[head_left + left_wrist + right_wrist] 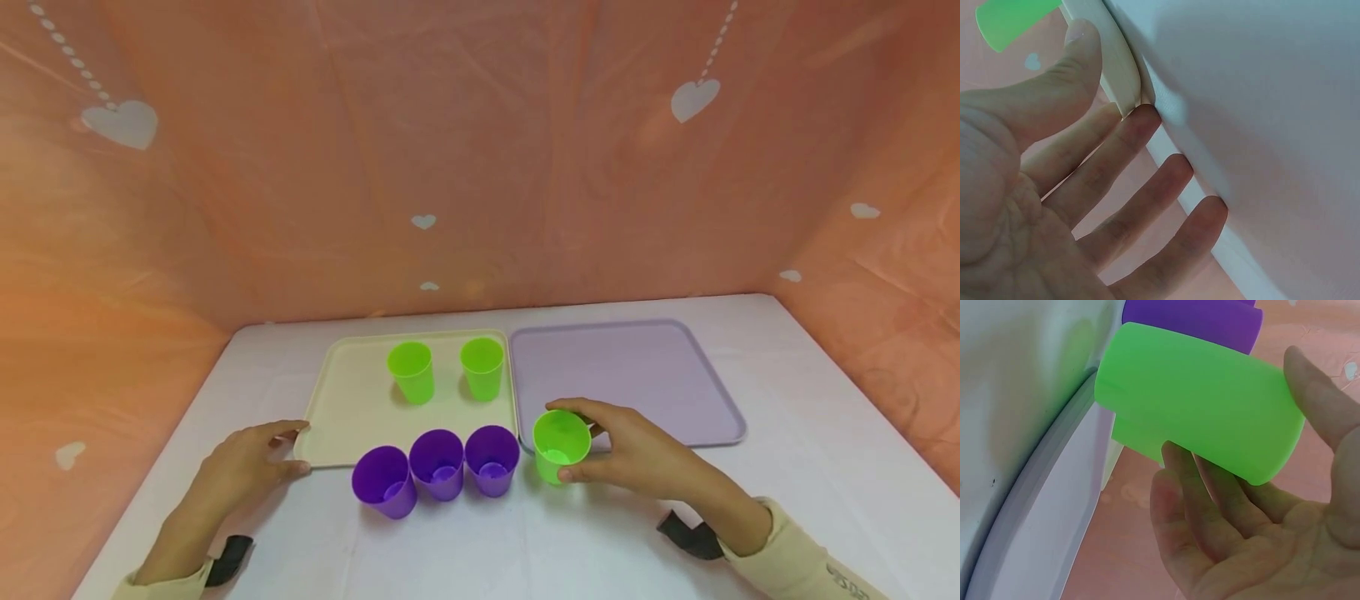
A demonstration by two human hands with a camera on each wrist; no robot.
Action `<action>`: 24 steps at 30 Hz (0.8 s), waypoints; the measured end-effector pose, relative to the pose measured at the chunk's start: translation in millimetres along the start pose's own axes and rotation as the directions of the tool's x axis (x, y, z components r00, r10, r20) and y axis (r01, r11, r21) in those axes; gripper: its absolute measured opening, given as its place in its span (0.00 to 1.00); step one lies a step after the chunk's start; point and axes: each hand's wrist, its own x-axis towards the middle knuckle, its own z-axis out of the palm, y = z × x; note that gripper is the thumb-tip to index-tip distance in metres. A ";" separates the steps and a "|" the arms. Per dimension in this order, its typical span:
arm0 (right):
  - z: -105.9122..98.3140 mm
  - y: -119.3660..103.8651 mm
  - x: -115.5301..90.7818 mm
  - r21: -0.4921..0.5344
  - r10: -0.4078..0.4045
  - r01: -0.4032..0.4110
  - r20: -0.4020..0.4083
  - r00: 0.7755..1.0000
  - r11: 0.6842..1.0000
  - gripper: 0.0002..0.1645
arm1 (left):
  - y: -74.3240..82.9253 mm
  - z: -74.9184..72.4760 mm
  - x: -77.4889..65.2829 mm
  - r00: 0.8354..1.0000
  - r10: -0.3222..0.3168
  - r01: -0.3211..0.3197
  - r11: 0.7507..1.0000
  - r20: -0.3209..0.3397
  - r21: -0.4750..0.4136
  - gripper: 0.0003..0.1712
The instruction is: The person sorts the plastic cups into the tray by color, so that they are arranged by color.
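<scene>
My right hand (633, 450) grips a green cup (551, 472) near its rim, thumb on the near side and fingers on the far side. In the right wrist view that green cup (1197, 400) hides part of a purple cup (1194, 322). I cannot tell if its base touches the table. To its left stand three purple cups, a right one (492, 483), a middle one (442, 487) and a left one (393, 500). My left hand (240, 467) rests at the cream tray's (352, 392) front left corner, fingers loosely extended. In the left wrist view the fingertips (1144, 115) meet the tray edge.
Two green cups, one left (415, 383) and one right (483, 379), stand upright on the cream tray. A lilac tray (615, 367) lies beside it on the right. The white table (795, 392) backs onto an orange sheet (487, 150) printed with hearts.
</scene>
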 end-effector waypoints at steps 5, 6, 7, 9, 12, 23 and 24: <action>-0.1 1.8 1.2 -0.020 -0.007 0.007 -0.008 1.000 1.000 0.45 | -0.3 0.5 -0.4 1.000 -0.003 0.003 1.000 0.010 -0.008 0.40; -0.4 2.1 2.0 -0.026 -0.009 0.009 -0.010 1.000 1.000 0.45 | -0.3 0.3 -0.5 1.000 -0.002 0.003 1.000 0.011 -0.007 0.40; -0.7 2.3 3.0 -0.030 -0.012 0.012 -0.012 1.000 0.999 0.45 | -0.3 0.0 -0.7 1.000 -0.001 0.001 1.000 0.011 -0.006 0.40; -1.5 2.3 5.4 -0.038 -0.019 0.018 -0.017 1.000 0.999 0.45 | -0.2 -0.3 -1.0 1.000 0.002 -0.002 1.000 0.008 -0.006 0.40; -3.4 1.5 9.9 -0.049 -0.035 0.034 -0.026 0.999 0.998 0.45 | -0.3 -0.3 -1.1 1.000 0.009 -0.009 1.000 0.003 -0.002 0.40; -13.1 -9.8 31.2 -0.034 -0.082 0.082 -0.017 0.996 0.996 0.45 | 1.5 -1.2 -0.2 1.000 -0.001 0.001 1.000 0.004 -0.008 0.39; -14.0 -11.6 33.6 -0.029 -0.089 0.088 -0.014 0.996 0.996 0.44 | 1.4 -1.0 -0.6 1.000 0.001 -0.001 1.000 0.001 -0.007 0.39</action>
